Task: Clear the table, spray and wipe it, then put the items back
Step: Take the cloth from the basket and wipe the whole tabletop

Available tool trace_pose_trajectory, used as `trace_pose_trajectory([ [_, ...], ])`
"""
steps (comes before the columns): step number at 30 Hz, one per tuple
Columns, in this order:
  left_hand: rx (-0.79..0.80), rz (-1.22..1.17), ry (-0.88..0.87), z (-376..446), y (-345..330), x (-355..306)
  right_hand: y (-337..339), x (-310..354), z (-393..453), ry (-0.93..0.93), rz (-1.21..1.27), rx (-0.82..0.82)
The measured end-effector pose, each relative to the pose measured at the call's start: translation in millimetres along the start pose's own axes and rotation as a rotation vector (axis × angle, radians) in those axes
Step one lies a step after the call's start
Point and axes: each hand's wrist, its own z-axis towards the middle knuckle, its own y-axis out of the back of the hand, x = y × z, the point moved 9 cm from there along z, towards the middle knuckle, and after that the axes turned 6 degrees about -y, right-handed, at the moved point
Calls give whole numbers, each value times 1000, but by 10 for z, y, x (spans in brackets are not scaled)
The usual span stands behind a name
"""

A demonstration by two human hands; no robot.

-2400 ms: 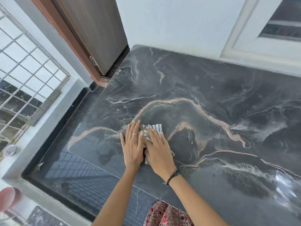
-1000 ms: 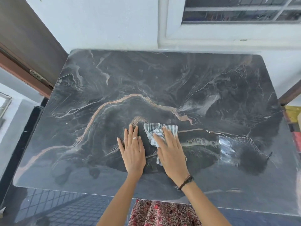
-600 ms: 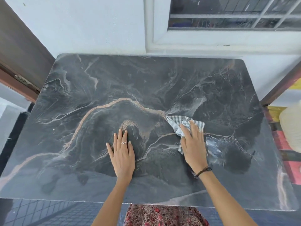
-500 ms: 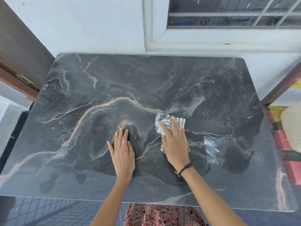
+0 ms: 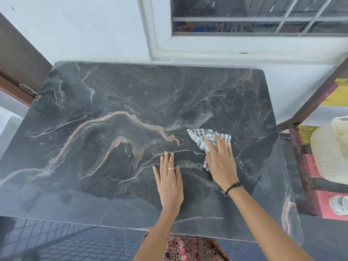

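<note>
right hand (image 5: 220,162), fingers flat, pressing striped cloth (image 5: 205,137), now further right of left hand (image 5: 170,182), lying flat on table (image 5: 94,194); wiping continuing, items unreturned.

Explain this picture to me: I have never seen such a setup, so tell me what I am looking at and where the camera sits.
There is no machine here. A person wears a camera on the head, looking down at their own two hands. Below lies a dark marble table against a white wall, under a window. The right hand presses a striped cloth flat on the stone, wiping. The left hand rests flat beside it, holding nothing. Neither hand has a closed grip.
</note>
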Motion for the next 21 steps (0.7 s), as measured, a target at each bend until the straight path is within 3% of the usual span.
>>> trace_pose_trajectory([
  [6, 42, 250, -3, -51, -116, 26, 167, -804, -207, -219, 31, -33],
  [11, 45, 280, 15, -63, -125, -8, 65, -597, -681, -262, 34, -37],
  [14, 52, 269, 23, -42, -115, -22, 6, -210, -624, -177, 15, 4],
  [18, 35, 187, 13, -54, -90, -17, -102, 376, -679, 124, 17, 84],
  [21, 14, 119, 0, -57, -69, -6, -149, 391, -995, 288, 0, 155],
])
